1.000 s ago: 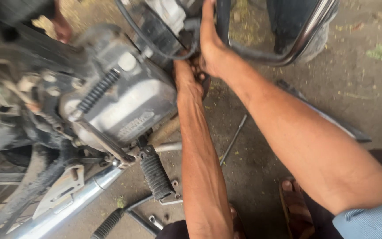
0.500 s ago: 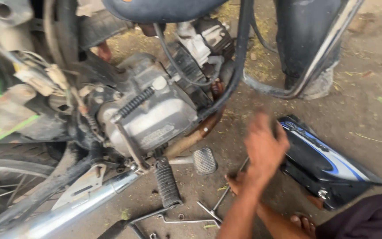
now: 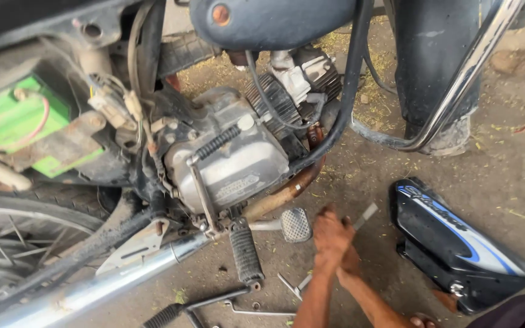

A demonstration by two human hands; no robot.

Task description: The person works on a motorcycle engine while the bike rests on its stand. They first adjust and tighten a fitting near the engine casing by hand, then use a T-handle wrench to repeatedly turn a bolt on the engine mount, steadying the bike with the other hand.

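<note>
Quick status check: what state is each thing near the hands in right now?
Hands: close together low over the ground, gripping a flat metal tool.
Side panel: off the bike, lying on the ground.
Brake pedal: in place.
Footpeg: in place.
Battery: uncovered.
Spanners: loose on the ground.

— What sort of place is this?

— An open-air roadside repair spot, not a fitted workshop. The floor is bare packed dirt (image 3: 505, 109) strewn with dry straw.

— What shows repair work?

— A motorcycle stands partly stripped: its engine (image 3: 232, 164) is exposed up and left of the fingers (image 3: 329, 228), and a green battery (image 3: 25, 121) sits uncovered far to their left. A removed black side panel (image 3: 457, 243) with blue stripes lies on the ground just right of the fingers. Loose spanners (image 3: 256, 311) lie in the dirt below and left of them.
</note>
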